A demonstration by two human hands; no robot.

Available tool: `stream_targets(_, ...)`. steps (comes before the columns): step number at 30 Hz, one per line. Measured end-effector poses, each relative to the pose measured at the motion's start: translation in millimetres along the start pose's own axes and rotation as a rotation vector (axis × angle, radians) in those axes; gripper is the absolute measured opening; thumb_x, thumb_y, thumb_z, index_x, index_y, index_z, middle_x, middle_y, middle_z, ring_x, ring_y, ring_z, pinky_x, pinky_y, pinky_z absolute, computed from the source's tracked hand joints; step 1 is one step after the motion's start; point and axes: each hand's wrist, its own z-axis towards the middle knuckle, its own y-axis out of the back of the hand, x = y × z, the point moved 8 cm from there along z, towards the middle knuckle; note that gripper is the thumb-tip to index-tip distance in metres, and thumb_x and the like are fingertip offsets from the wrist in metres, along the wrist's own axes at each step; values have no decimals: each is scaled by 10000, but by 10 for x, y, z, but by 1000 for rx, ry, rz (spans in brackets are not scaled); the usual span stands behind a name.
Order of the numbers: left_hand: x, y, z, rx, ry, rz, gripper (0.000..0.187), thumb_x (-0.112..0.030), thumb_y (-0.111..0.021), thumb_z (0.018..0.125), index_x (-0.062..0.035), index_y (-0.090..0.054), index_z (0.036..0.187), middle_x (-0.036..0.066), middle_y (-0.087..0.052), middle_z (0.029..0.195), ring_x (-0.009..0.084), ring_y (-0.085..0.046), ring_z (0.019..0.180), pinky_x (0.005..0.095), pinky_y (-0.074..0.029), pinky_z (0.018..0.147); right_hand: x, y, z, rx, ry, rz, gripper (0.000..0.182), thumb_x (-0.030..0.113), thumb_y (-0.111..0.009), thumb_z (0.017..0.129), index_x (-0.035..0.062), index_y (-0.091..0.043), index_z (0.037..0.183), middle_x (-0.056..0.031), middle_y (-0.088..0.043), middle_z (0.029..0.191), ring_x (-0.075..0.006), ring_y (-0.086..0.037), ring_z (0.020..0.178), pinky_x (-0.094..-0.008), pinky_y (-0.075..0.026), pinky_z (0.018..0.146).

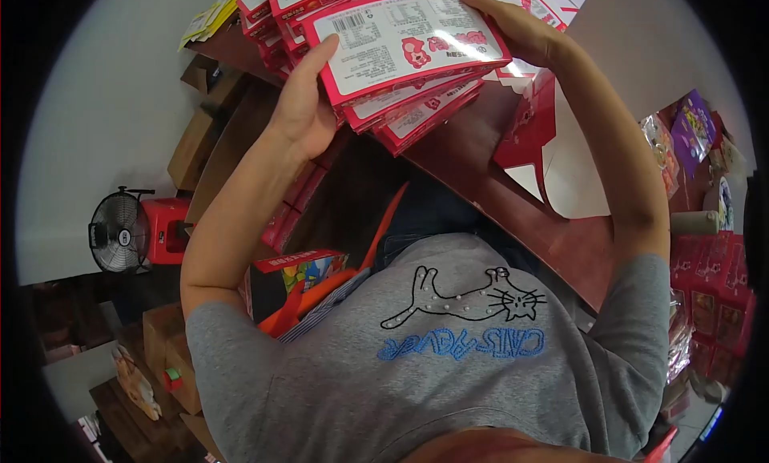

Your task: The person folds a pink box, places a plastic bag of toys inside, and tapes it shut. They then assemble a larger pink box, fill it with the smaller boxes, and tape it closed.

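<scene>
A small stack of flat red cardboard boxes (384,70) is between my two hands at the table's far edge. The top box lies with its white printed panel up, showing a barcode and a red bear picture. My left hand (308,102) grips the near left edge, thumb on the panel and fingers hidden beneath. At the far right corner, my right hand (517,30) holds the same top box, with its fingertips on the upper edge. The lower boxes are fanned out slightly toward me. More red boxes (272,22) are piled just behind and left.
A dark red table (513,211) runs diagonally below the boxes. On it lies an unfolded red and white carton (561,150). Yellow packets (212,18) sit at the far left. A black fan (124,232) stands left, and red packages (709,295) are stacked right.
</scene>
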Motion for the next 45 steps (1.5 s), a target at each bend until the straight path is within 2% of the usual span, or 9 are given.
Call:
stream_targets(9,-157,-366,-204,18,86,-60,638,-464,-599,905,-92,-508,1415,106,-620,1330,272,-605,1212,509,-489,1027,996,-518,-1671,-18,916,-793,747,505,-676,903,-16,-453,1390,-206,-626,1252,-243,-683,1038,-334,-582,888)
stream_targets(20,385,-1837,9,1151,208,-371,806,-648,-401,989,-37,-358,1513,183,-434,1508,328,-446,1385,486,-456,1066,586,954,-2518,-271,471,-781,913,539,-736,829,36,-340,1480,-252,-562,1321,-320,-636,1129,-393,-546,944)
stream_targets(23,1200,-1808,514,218,-543,1073,774,-386,-690,919,78,-377,1454,241,-480,1394,267,-534,1263,361,-498,970,4,1584,-2575,-406,273,-666,964,548,-753,808,50,-309,1504,-265,-544,1339,-341,-623,1154,-409,-537,959)
stream_targets(24,1387,-1763,574,224,-538,1073,774,-386,-690,919,78,-377,1454,241,-480,1394,267,-534,1263,361,-498,970,-223,1697,-2501,-416,218,-639,981,551,-758,802,54,-299,1512,-269,-538,1345,-348,-619,1162,-415,-534,964)
stream_targets(29,1560,-1491,625,215,-174,571,671,-211,-657,911,82,-364,1438,199,-533,1326,204,-602,1083,315,-522,840,-735,1610,-2059,-244,73,-656,1070,567,-786,768,78,-247,1553,-290,-509,1376,-383,-597,1203,-442,-518,989)
stream_targets(37,1945,-915,-151,-87,193,90,782,-506,-613,953,-1,-315,1472,142,-433,1342,205,-545,1034,404,-528,843,-1195,913,-1657,-134,1,-1131,1146,752,-638,804,54,-180,1589,-309,-354,1521,-438,-436,1385,-470,-384,1154)
stream_targets(40,2647,-1221,-762,46,960,-291,1139,-796,-530,837,-20,-137,1573,211,-340,1442,390,-475,1256,669,-250,1133,-1122,1228,-1504,-274,48,-779,1089,829,-420,877,16,-227,1574,-314,-382,1513,-402,-431,1404,-469,-394,1150)
stream_targets(42,2744,-1459,-742,47,958,-387,931,-804,-513,837,-29,-428,1346,206,-466,1310,410,-465,1259,703,-176,1145,-1403,1215,-1453,-51,-326,-578,974,814,-295,920,47,-406,1511,-265,-537,1396,-345,-538,1313,-413,-411,1126)
stream_targets(45,2736,-1722,-513,152,826,-566,1061,-896,-387,812,-66,-400,1473,205,-398,1483,412,-367,1368,691,-104,1150,-1322,1131,-1385,-53,-343,-732,793,701,-306,998,78,-553,1422,-204,-602,1369,-313,-588,1253,-385,-416,1090)
